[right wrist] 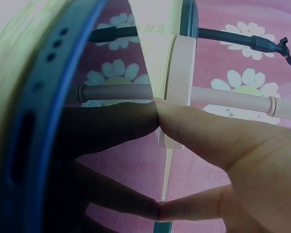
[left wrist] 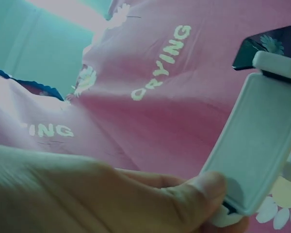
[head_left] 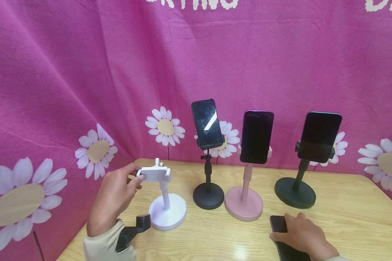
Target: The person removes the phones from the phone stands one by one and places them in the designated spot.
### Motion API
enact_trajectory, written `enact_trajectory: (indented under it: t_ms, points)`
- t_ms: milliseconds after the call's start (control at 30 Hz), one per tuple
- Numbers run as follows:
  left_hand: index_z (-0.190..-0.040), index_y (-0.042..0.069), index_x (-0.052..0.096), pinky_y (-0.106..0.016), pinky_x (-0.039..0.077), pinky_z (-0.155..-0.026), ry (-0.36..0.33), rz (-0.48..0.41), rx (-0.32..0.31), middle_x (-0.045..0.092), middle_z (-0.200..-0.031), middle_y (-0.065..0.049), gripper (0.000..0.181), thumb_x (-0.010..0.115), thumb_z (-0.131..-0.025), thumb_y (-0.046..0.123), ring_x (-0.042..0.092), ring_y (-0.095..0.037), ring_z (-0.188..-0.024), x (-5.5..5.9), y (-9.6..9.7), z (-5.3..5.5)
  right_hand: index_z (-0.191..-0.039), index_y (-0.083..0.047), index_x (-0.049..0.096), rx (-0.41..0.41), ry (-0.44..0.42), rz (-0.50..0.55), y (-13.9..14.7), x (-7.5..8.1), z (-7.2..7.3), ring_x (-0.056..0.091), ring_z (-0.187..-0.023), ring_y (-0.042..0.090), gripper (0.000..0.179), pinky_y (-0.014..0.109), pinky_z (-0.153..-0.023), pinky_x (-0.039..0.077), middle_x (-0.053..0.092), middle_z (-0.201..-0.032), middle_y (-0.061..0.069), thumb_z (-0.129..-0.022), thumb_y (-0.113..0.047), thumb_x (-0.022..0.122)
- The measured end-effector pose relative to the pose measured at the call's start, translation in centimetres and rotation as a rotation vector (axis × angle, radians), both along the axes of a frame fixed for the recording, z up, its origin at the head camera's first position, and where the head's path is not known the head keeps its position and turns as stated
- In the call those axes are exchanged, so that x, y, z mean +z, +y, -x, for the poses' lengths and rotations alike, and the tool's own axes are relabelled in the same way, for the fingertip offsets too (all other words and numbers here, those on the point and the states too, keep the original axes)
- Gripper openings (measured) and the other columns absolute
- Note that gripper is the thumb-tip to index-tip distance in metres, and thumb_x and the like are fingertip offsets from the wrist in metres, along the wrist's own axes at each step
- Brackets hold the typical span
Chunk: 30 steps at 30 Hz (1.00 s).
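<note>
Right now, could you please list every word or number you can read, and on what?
"RYING", first letter unclear: cloth, left wrist view.
"ING", start unclear: cloth, same view.
Head view: cloth lettering cut by the frame.
White stand, flat phone: none readable.

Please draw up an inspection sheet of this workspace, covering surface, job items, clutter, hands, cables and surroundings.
Surface: table with a light wood grain.
Job's things: white stand upright, its clamp empty; loose phone lying flat. The black stand, pink stand and rightmost stand each hold a phone.
Clutter: nothing seen.
Left hand: pinches one end of the clamp.
Right hand: rests on the loose phone.
Cables: nothing seen.
Surroundings: pink-purple cloth with white daisies and lettering, behind and to the left.
</note>
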<state>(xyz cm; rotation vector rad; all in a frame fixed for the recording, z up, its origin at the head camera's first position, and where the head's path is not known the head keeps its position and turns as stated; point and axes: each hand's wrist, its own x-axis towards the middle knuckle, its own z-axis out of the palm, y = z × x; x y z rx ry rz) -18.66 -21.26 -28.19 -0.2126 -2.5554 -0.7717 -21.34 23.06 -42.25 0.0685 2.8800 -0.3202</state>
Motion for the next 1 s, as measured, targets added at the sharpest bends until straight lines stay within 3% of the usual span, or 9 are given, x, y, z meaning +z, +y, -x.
enact_trajectory:
  t_ms: [167, 333, 500, 800, 1000]
  points:
    - [-0.116, 0.006, 0.066, -0.033, 0.042, -0.061, 0.019, 0.029, 0.062, 0.07, -0.093, -0.009, 0.027, 0.067, -0.089, 0.01, 0.064, -0.016, -0.068, -0.3, -0.1, 0.7, -0.121, 0.008, 0.054, -0.008, -0.013, -0.004, -0.1, 0.1, 0.1, 0.052, -0.077, 0.028, 0.101, 0.043, -0.063, 0.047, 0.053, -0.091, 0.019, -0.065, -0.074, 0.07]
    - [-0.121, 0.007, 0.065, -0.033, 0.041, -0.06, 0.013, -0.001, 0.115, 0.069, -0.098, -0.011, 0.03, 0.066, -0.091, 0.012, 0.063, -0.02, -0.071, -0.7, -0.1, 1.6, -0.123, 0.008, 0.053, -0.011, -0.012, -0.006, 0.1, -0.3, 0.4, 0.052, -0.077, 0.029, 0.104, 0.043, -0.063, 0.048, 0.053, -0.092, 0.018, -0.062, -0.075, 0.07]
    - [-0.121, 0.008, 0.064, -0.033, 0.044, -0.059, 0.039, -0.05, 0.138, 0.069, -0.099, -0.012, 0.03, 0.065, -0.092, 0.012, 0.065, -0.023, -0.074, -1.5, 0.0, 3.0, -0.124, 0.008, 0.053, -0.014, -0.019, -0.007, 0.2, -0.5, 0.6, 0.052, -0.076, 0.028, 0.107, 0.042, -0.062, 0.047, 0.052, -0.09, 0.017, -0.061, -0.077, 0.07]
    - [-0.123, 0.007, 0.063, -0.044, 0.054, -0.068, 0.138, -0.181, 0.157, 0.069, -0.106, -0.014, 0.03, 0.064, -0.093, 0.012, 0.07, -0.028, -0.084, -3.5, 0.6, 5.9, -0.123, 0.007, 0.053, -0.02, -0.019, -0.017, 0.2, -0.7, 0.7, 0.052, -0.076, 0.028, 0.107, 0.043, -0.062, 0.047, 0.051, -0.089, 0.017, -0.06, -0.078, 0.069]
    - [-0.128, 0.012, 0.062, -0.045, 0.055, -0.071, 0.161, -0.256, 0.192, 0.068, -0.113, -0.013, 0.034, 0.063, -0.094, 0.015, 0.071, -0.027, -0.084, -4.2, 1.0, 7.1, -0.124, 0.008, 0.053, -0.019, -0.015, -0.016, 0.1, -0.5, 0.5, 0.052, -0.076, 0.028, 0.106, 0.043, -0.062, 0.047, 0.051, -0.09, 0.018, -0.061, -0.076, 0.07]
